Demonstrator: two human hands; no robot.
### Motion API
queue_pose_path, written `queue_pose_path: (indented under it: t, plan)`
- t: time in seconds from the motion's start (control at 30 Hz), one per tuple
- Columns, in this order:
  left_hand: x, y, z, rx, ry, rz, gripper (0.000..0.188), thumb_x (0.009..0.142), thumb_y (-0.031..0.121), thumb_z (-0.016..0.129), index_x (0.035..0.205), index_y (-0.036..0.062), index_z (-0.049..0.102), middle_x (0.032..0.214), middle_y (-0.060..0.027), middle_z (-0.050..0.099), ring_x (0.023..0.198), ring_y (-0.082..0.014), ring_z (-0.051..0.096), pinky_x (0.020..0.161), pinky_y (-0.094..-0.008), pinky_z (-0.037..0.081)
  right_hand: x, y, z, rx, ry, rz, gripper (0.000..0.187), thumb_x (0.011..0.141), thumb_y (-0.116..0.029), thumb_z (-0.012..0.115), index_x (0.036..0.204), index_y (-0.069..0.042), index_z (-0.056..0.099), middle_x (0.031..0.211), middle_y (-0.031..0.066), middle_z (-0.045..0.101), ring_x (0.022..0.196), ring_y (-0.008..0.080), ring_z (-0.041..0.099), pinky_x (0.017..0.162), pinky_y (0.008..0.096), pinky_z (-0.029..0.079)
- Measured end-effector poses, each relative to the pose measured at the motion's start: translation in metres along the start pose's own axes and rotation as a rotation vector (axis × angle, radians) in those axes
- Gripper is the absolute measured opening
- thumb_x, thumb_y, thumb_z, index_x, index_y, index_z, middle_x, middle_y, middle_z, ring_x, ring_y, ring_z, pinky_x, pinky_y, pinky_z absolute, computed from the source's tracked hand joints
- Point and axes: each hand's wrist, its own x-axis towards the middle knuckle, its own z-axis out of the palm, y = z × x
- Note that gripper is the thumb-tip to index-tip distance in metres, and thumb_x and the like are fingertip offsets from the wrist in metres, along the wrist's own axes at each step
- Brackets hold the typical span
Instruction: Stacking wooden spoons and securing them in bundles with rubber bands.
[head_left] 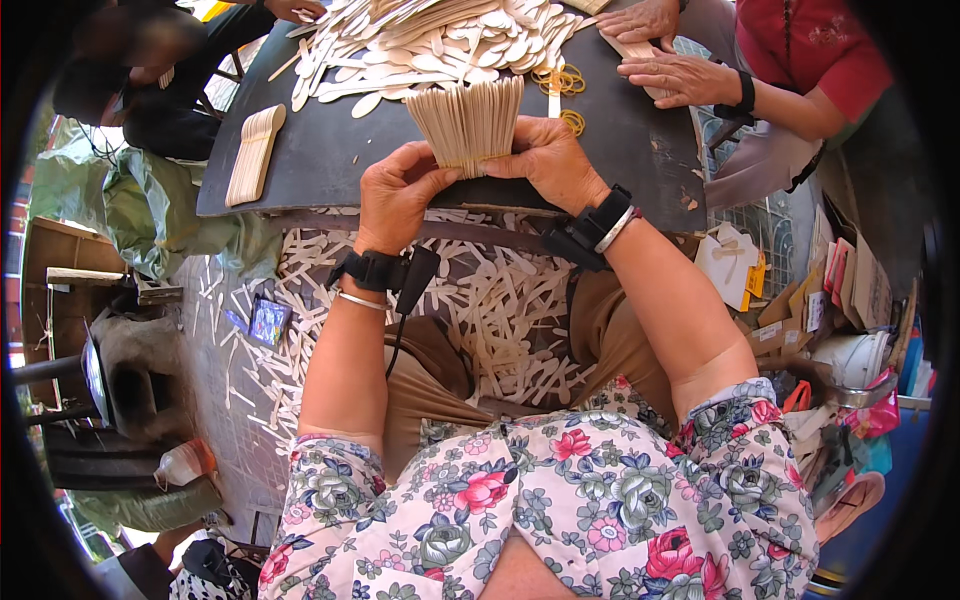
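Note:
Between both hands, above the near edge of the dark table (330, 185), is a thick bundle of flat wooden spoons (466, 122), fanned wider at the top. What looks like a yellow rubber band crosses its narrow lower end. My left hand (400, 192) grips the bundle's left side, thumb at the bottom. My right hand (560, 165) pinches the right side in the same way. Just beyond the right hand lie loose yellow rubber bands (568, 82). A large heap of loose wooden spoons (430, 45) covers the table's far part.
A neat stack of wooden spoons (255, 155) lies at the table's left. At the far right, another person's hands (670, 78) press on a wooden stack; another person sits far left. Many spoons (510, 300) litter the floor below. Cardboard boxes (860, 280) stand at right.

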Motion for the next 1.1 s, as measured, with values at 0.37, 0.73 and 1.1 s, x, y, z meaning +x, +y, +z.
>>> queue_pose_path:
  t: [0.37, 0.73, 1.1]
  plan:
    - [0.01, 0.059, 0.021, -0.051, -0.024, 0.217, 0.036, 0.079, -0.001, 0.074, 0.113, -0.0006, 0.064, 0.104, -0.006, 0.068, 0.095, -0.0115, 0.061, 0.088, -0.0271, 0.048, -0.005, -0.011, 0.008, -0.121, -0.058, 0.009, 0.038, 0.075, 0.004, 0.072, 0.113, -0.003, 0.067, 0.098, 0.0021, 0.069, 0.088, 0.0086, 0.061, 0.084, 0.024, 0.051]
    - [-0.002, 0.067, 0.028, 0.013, 0.059, 0.2, 0.026, 0.078, -0.002, 0.075, 0.103, 0.0001, 0.068, 0.096, -0.0054, 0.07, 0.088, -0.0095, 0.062, 0.082, -0.0249, 0.05, -0.01, -0.019, 0.011, -0.245, -0.091, -0.004, 0.036, 0.076, 0.004, 0.072, 0.11, -0.005, 0.068, 0.094, -0.001, 0.07, 0.089, 0.0053, 0.06, 0.082, 0.0236, 0.051]
    - [-0.01, 0.085, 0.033, 0.07, 0.05, 0.203, 0.028, 0.074, -0.004, 0.077, 0.101, -0.0009, 0.07, 0.093, -0.0046, 0.07, 0.084, -0.008, 0.063, 0.076, -0.0224, 0.052, -0.005, -0.016, 0.018, -0.38, -0.067, -0.121, 0.03, 0.076, -0.002, 0.075, 0.105, -0.007, 0.07, 0.084, 0.0042, 0.071, 0.078, 0.0075, 0.063, 0.076, 0.0252, 0.052]
